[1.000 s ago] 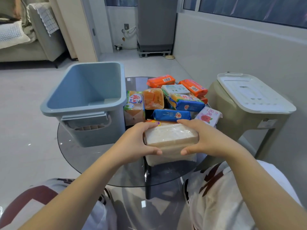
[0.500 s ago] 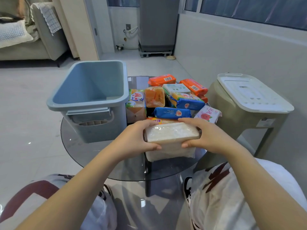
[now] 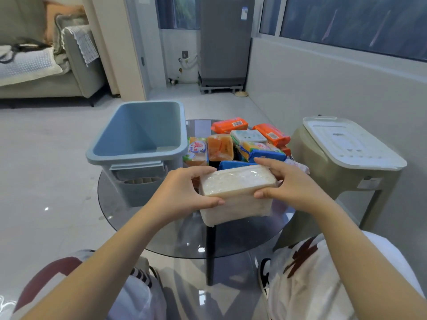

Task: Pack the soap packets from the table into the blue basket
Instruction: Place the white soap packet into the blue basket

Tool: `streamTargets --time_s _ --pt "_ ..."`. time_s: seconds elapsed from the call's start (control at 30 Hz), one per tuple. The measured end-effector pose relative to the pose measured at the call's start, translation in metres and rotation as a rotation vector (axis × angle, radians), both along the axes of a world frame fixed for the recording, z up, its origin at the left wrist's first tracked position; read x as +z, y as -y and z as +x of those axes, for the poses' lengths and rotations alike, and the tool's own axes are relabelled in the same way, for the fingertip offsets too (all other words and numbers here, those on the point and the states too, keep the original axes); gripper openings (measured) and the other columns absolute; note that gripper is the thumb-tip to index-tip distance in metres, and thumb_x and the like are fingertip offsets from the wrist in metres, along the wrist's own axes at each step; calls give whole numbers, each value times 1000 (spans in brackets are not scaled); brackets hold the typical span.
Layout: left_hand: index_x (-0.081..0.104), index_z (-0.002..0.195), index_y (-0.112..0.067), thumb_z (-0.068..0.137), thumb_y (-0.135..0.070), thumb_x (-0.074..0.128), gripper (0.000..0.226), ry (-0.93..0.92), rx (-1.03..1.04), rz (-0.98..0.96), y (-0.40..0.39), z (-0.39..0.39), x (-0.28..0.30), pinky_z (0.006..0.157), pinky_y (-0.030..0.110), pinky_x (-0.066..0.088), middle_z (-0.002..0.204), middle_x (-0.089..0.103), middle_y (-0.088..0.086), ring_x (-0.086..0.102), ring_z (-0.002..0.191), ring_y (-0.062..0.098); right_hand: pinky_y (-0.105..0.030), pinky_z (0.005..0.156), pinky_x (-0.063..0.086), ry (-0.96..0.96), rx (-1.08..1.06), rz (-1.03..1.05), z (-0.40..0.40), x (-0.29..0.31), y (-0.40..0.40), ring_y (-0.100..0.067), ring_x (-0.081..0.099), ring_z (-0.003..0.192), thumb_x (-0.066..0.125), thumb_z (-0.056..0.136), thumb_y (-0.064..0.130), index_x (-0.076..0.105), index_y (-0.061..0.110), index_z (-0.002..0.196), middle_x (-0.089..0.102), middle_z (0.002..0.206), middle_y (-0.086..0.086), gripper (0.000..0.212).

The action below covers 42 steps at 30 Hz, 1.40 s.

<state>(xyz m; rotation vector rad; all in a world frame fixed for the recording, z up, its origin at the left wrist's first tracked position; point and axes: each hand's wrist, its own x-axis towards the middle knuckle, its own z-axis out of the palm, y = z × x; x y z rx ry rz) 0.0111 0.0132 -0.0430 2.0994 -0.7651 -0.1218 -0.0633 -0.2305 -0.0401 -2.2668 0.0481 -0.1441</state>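
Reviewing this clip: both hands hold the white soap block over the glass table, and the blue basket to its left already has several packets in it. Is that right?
Not quite. The head view shows the blue basket holding no packets; only its bare inside shows. The rest stands: the left hand and right hand grip the white soap block over the glass table, with the basket to its left.

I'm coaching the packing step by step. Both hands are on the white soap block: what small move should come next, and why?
Probably carry the white soap block left and over the rim of the blue basket. The left hand and right hand grip its ends, and the basket looks empty.
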Motion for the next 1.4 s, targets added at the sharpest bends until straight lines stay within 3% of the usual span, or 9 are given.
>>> streamTargets --time_s 0.13,0.23,0.3,0.47,0.63,0.8,1.0,1.17,1.4 --pt "67 114 -33 46 -56 82 73 53 27 -61 -7 -2 37 84 29 56 94 71 -21 68 89 1 1 67 42 163 25 128 2 34 -6 21 54 91 74 56 48 47 50 119 53 108 33 69" --pt "69 97 -46 46 -54 83 53 67 43 -138 -14 1 68 68 17 56 83 74 -19 70 77 4 -7 75 47 249 53 263 10 56 -14 11 57 99 71 57 55 50 57 112 57 117 22 59" --pt "69 86 -51 47 -47 86 42 27 48 -205 -17 6 86 60 20 58 81 76 -10 71 71 13 -15 80 49 281 75 345 20 67 -20 1 57 105 69 60 62 51 55 115 56 121 15 59" --pt "71 107 -21 38 -47 90 77 -41 128 -307 -24 28 114 62 36 61 84 75 11 73 76 26 -20 74 49 345 67 518 62 86 -43 -11 58 99 64 64 59 59 49 111 60 117 2 49" --pt "71 95 -21 39 -40 89 62 -57 221 -334 -44 59 131 54 27 57 79 73 10 70 65 13 -27 73 47 331 97 630 118 99 -70 -12 57 93 67 60 58 63 47 106 65 105 6 48" --pt "70 97 -19 54 -36 88 49 28 399 -280 -67 84 132 57 32 61 80 70 5 70 71 18 -31 86 45 263 158 592 164 105 -101 -22 49 116 64 58 68 59 49 107 54 130 -6 54" --pt "64 107 -18 59 -49 82 60 130 599 -115 -89 102 114 74 42 59 89 65 0 65 84 19 -21 92 37 193 78 422 199 73 -125 -14 43 125 49 91 41 46 28 132 47 139 3 44" --pt "57 105 -21 66 -52 76 54 51 651 -15 -79 112 86 69 31 55 93 64 -1 64 82 18 -34 104 27 24 -16 423 198 39 -133 -20 28 138 35 97 38 21 27 146 27 153 0 51" --pt "46 108 -15 74 -48 70 52 -141 631 166 -54 140 46 59 24 39 114 56 7 56 89 19 -42 104 34 -103 -62 453 194 20 -127 -24 36 133 31 98 41 16 33 147 32 151 1 52"
